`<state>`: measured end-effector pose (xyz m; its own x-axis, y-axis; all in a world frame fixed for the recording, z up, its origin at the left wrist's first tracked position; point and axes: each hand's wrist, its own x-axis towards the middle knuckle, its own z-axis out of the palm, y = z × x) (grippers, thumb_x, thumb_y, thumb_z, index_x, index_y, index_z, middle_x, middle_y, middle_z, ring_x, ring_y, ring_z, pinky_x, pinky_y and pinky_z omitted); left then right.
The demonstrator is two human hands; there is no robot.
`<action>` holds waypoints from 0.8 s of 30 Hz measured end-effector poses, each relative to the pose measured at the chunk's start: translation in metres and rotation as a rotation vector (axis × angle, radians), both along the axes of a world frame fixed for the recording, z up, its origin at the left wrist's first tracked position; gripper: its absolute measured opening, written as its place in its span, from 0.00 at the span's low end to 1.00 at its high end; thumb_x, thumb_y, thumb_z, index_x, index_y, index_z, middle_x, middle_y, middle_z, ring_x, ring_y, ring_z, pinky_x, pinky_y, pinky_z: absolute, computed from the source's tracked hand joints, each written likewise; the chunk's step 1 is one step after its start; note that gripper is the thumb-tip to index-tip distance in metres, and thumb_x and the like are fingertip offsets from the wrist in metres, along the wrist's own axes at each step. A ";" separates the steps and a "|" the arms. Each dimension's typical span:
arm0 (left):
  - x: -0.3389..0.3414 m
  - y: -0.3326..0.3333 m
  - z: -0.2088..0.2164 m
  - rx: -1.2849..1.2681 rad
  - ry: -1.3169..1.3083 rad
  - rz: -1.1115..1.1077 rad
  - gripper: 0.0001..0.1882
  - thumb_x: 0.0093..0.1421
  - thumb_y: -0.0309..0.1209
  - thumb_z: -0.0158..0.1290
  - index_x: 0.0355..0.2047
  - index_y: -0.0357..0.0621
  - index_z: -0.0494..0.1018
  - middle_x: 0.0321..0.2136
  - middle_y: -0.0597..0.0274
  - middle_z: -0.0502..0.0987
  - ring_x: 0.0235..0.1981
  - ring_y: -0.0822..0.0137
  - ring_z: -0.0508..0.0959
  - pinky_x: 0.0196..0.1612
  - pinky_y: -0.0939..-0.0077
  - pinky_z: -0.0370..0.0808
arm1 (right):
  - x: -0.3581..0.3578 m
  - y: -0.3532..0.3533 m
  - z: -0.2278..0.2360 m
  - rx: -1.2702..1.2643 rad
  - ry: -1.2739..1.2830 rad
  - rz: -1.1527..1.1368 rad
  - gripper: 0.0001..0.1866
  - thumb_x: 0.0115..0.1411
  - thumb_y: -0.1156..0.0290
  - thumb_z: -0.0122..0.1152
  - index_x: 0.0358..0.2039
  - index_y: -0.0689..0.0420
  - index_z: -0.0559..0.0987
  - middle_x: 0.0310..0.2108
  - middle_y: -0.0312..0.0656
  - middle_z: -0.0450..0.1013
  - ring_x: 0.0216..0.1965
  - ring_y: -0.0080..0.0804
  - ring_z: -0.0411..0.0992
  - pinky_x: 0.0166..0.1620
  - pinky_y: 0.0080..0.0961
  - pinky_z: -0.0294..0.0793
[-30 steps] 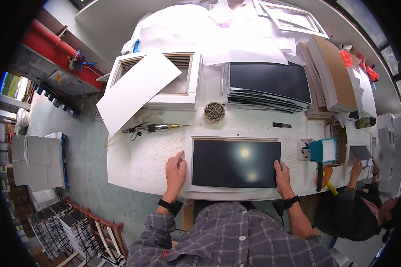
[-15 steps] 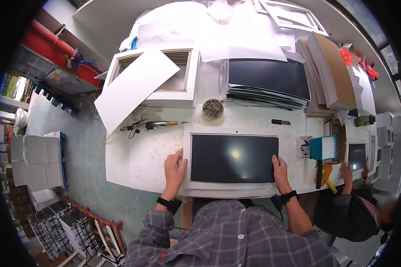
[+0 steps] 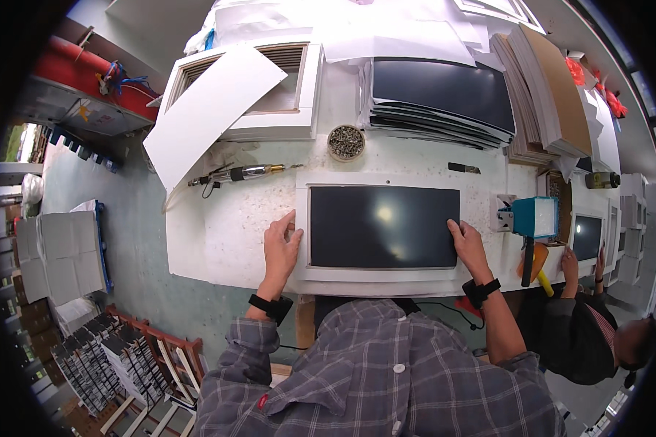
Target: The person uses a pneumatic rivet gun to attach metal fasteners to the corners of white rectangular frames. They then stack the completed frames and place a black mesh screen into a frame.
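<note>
A white-framed panel with a dark screen (image 3: 383, 226) lies flat on the white speckled workbench (image 3: 226, 226) in front of me. My left hand (image 3: 280, 246) rests flat on the panel's left frame edge, fingers spread. On the right edge my right hand (image 3: 469, 246) presses, its fingers reaching onto the dark glass. Both wrists wear black bands. Neither hand holds a tool.
An electric screwdriver (image 3: 240, 174) lies left of the panel; a round dish of screws (image 3: 346, 142) sits behind it. A stack of dark panels (image 3: 441, 98), white frames (image 3: 270, 87), a white board (image 3: 208, 109) and cardboard sheets (image 3: 550, 84) fill the back. Another person (image 3: 598, 328) works at right.
The panel and both hands sit slightly farther from the bench's front edge than a second ago; my hands keep the same places on its left and right edges.
</note>
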<state>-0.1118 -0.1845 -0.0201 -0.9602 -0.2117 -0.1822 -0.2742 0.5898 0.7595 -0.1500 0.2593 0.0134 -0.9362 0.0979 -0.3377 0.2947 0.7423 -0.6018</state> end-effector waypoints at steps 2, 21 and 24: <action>0.002 0.000 -0.001 -0.010 0.024 0.001 0.28 0.57 0.24 0.61 0.59 0.47 0.75 0.38 0.56 0.77 0.41 0.57 0.73 0.46 0.64 0.72 | -0.001 -0.001 -0.002 0.059 -0.010 0.044 0.31 0.71 0.48 0.52 0.26 0.68 0.75 0.20 0.61 0.71 0.25 0.57 0.72 0.32 0.44 0.69; -0.012 0.115 0.062 -0.326 0.161 -0.567 0.44 0.52 0.33 0.69 0.69 0.48 0.62 0.67 0.46 0.62 0.69 0.42 0.59 0.69 0.49 0.58 | 0.035 0.027 -0.002 0.141 0.125 -0.034 0.23 0.61 0.63 0.70 0.50 0.60 0.73 0.44 0.48 0.73 0.41 0.46 0.77 0.42 0.41 0.78; -0.019 0.156 0.047 -0.394 0.157 -0.744 0.53 0.48 0.44 0.71 0.72 0.51 0.58 0.72 0.45 0.54 0.73 0.38 0.52 0.72 0.41 0.51 | 0.046 0.026 -0.001 0.036 0.156 -0.096 0.23 0.61 0.65 0.69 0.53 0.60 0.73 0.43 0.48 0.74 0.41 0.47 0.77 0.43 0.40 0.78</action>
<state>-0.1312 -0.0287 0.0268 -0.8823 0.4638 -0.0806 0.3806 0.8035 0.4578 -0.1036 0.2856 0.0126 -0.9626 0.1989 -0.1841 0.2707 0.7373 -0.6189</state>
